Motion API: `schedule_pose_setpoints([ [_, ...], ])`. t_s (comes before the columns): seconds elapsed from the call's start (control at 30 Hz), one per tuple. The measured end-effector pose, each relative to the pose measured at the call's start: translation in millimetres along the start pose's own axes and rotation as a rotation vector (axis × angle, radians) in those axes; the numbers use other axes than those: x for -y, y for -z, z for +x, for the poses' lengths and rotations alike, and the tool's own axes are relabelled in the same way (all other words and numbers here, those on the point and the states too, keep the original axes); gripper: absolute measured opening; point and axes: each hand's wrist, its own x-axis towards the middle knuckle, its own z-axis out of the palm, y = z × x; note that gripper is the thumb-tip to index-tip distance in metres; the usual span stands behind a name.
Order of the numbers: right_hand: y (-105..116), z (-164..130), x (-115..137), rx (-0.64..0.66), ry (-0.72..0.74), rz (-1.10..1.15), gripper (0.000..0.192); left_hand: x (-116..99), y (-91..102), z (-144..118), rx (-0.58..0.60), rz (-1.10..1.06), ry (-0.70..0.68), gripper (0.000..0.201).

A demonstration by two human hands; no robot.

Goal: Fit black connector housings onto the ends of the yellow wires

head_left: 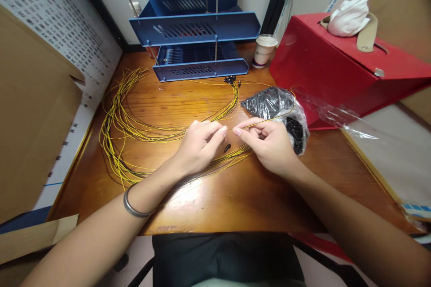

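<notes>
A single thin yellow wire (269, 120) ran from the right hand (269, 145) over the plastic bag, its free end held between the two hands above the middle of the wooden desk (235, 192). The right hand's thumb and forefinger pinched the wire near its tip; the left hand (199, 143) had its thumb and forefinger pressed together just opposite, fingertips nearly touching those of the right, though what they held was too small to tell. A small black cap (227, 147) lay on the desk below the fingertips. Loose bundles of yellow wires (128, 121) curved in long arcs across the glossy grain. A crinkled clear bag of black caps (279, 107) sat beside the right hand, touching a red box (336, 76). Blue slotted plastic trays (198, 31) stood behind, with a paper cup (264, 50) nearby.
</notes>
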Motion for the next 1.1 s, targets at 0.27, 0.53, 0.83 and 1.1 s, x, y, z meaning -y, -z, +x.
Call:
schedule_pose_setpoints([
  [0.27, 1.5, 1.3, 1.5, -0.020, 0.029, 0.000, 0.016, 4.3, -2.0, 0.9, -0.062, -0.087, 0.059, 0.038],
  [0.53, -1.2, -0.3, 0.8, 0.010, 0.035, 0.002, 0.014, 5.8, -3.0, 0.0, -0.064, -0.099, -0.054, 0.020],
  [0.83, -1.1, 0.2, -2.8, 0.004, 0.044, -0.017, 0.012, 2.0, -1.3, 0.3, -0.018, -0.025, 0.000, 0.030],
  [1.1, -2.7, -0.6, -1.6, 0.006, 0.054, -0.027, 0.013, 1.3, -1.2, 0.6, 0.024, -0.029, 0.045, 0.037],
])
